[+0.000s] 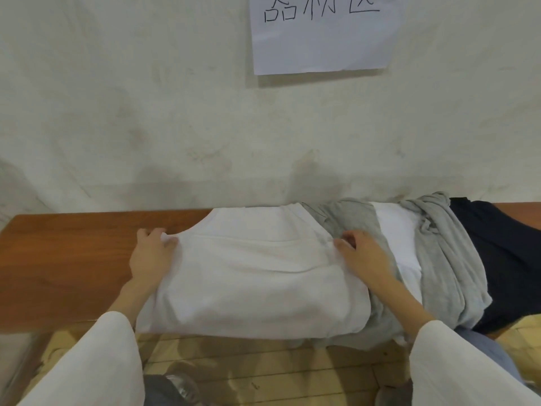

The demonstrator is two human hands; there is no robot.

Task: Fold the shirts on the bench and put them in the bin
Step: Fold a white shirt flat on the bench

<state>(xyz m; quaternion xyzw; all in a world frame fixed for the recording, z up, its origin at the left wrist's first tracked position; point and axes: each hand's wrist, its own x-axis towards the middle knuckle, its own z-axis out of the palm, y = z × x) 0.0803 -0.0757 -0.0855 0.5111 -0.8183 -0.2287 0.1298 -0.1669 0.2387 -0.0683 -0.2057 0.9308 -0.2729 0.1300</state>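
1. At the bottom of my head view, two white sleeves [96, 361] reach forward over a pale wooden floor [263, 364].
2. On the bench [58, 259], a brown wooden board running left to right, the white shirt [254, 282] lies spread flat. Its near edge hangs just past the bench's front lip.
3. The left hand [152, 253] rests at the white shirt's left edge, fingers curled and pinching a small fold of the cloth.
4. The right hand [363, 253] sits at the white shirt's right edge, where it meets the neighbouring heap. Its fingers are curled into the cloth, and I read it as gripping the white shirt.
5. Just right of the white shirt and touching it, a grey shirt [456, 259] lies crumpled, with another white garment [398, 238] showing between its folds.
6. Farther right, a dark garment [515, 259] lies on the bench against the grey shirt.
7. Behind the bench stands a scuffed off-white wall [131, 112]. A paper sheet [322, 45] with handwritten characters hangs on it, cut off by the top of the frame.
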